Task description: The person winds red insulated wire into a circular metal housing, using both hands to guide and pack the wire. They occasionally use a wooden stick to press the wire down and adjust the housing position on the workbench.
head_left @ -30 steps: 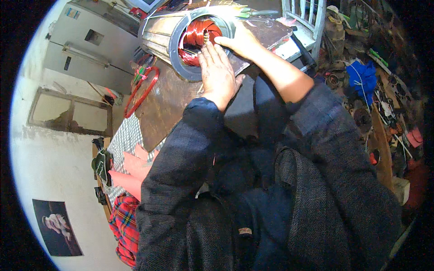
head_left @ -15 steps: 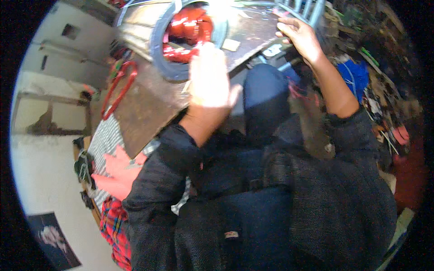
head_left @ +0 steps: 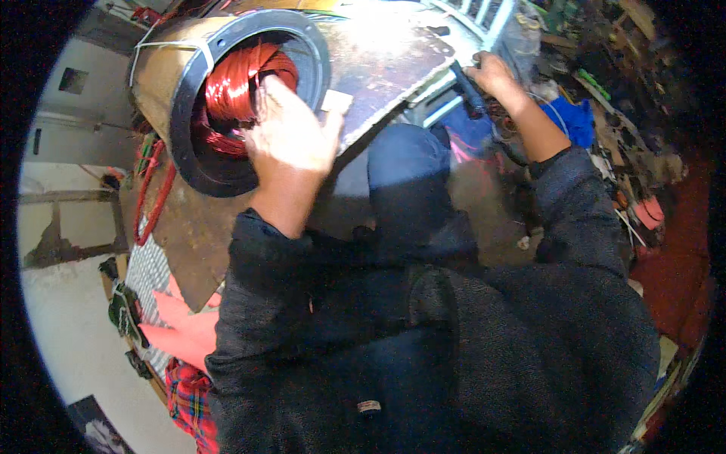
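A dark grey drum (head_left: 186, 98) lies on its side at the upper left, its opening towards me, with a shiny coil of red-copper wire (head_left: 234, 83) inside. My left hand (head_left: 291, 132), brightly lit, reaches into the opening. Its fingers are stretched over the front of the coil and the thumb stands apart. At the upper right my right hand (head_left: 495, 76) is closed, fingers curled beside a light blue metal frame (head_left: 488, 23) and the top of a black handle (head_left: 467, 91). Whatever those fingers hold is hidden.
The drum rests at the left of a worn tabletop (head_left: 378, 68); a small pale block (head_left: 337, 101) sits by its rim. A red looped cord (head_left: 155, 197) hangs at the left. My knee (head_left: 408, 163) is below the table edge. Clutter and a blue bag (head_left: 571, 121) fill the right.
The view has shifted, and the drum now shows lower and further left. My left hand has gone from in front of the drum into its opening. My right hand has come down beside the black handle.
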Demonstrator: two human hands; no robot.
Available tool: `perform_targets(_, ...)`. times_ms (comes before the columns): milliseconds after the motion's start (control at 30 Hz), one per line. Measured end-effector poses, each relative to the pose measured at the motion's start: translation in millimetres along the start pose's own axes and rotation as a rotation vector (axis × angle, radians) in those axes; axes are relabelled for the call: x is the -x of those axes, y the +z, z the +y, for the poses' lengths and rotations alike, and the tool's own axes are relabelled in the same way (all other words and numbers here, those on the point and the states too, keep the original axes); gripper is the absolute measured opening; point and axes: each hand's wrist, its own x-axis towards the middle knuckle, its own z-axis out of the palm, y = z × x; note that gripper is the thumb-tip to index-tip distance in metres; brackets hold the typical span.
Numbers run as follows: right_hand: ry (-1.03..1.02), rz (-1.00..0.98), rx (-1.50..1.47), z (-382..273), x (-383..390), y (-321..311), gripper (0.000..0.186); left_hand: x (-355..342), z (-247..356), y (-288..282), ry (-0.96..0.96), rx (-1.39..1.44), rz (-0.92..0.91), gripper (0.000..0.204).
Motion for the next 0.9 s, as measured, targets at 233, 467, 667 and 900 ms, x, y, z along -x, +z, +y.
perform_targets(233,0.001,-0.068,0.051,-0.7,-13.0,43.1,0.061,3.7,-0.8,-2.6,0.102,0.135,0.044,0.098)
perform_targets(467,0.005,-0.061,0.015,-12.6,-17.3,54.6,0.061,9.0,-2.4,8.9,0.285,-0.153,0.154,0.106)
perform_targets(667,-0.142,0.185,-0.192,-42.9,-27.3,3.2,0.051,-7.8,10.9,0.0,0.022,0.067,-0.001,0.081)
perform_targets(900,-0.457,0.438,-0.399,-137.2,-47.4,-88.3,0.033,1.1,15.5,-12.7,-0.047,0.084,-0.105,0.098)
